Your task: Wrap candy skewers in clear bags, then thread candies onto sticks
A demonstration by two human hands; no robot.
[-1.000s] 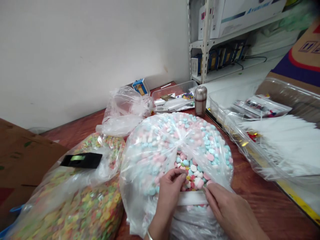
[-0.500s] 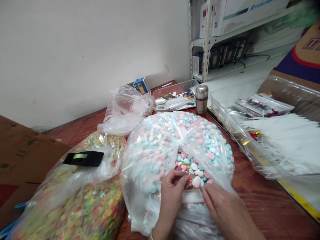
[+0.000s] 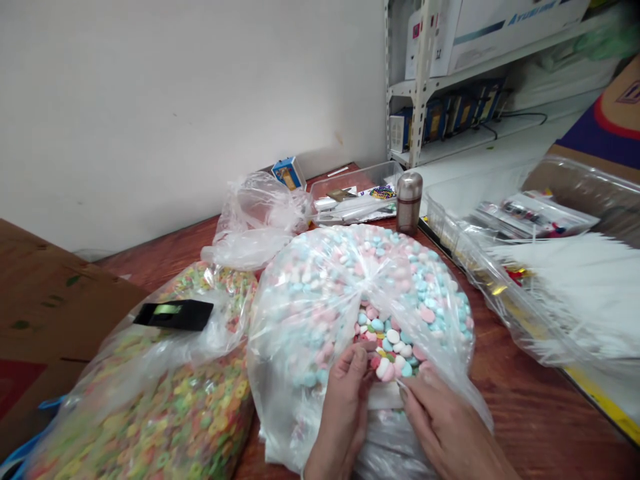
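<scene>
A large clear plastic bag point(image 3: 295, 320) full of round pink, blue and white candy-like pieces point(image 3: 437, 290) stands in front of me, gathered in the middle. Through its opening, loose pieces point(image 3: 395, 343) show, with some red and green ones among them. My left hand point(image 3: 346, 393) is closed at the left of the opening, its fingertips pinched together; what they hold is hidden. On the other side my right hand point(image 3: 440, 413) pinches a thin white piece, too small to name. Between the hands lies a flat white band point(image 3: 384, 397).
Left of the bag is another clear bag point(image 3: 200, 413) of colourful rings, topped by a black object point(image 3: 174, 315). A metal-capped shaker point(image 3: 409, 203) stands behind. To the right, a clear plastic tray point(image 3: 487, 277) holds white strips point(image 3: 580, 293). A cardboard box point(image 3: 60, 300) borders the left.
The view has shifted slightly, so the scene sits a little right and lower. My left fingers have turned more upright, and the loose pieces by my fingertips have moved a little.
</scene>
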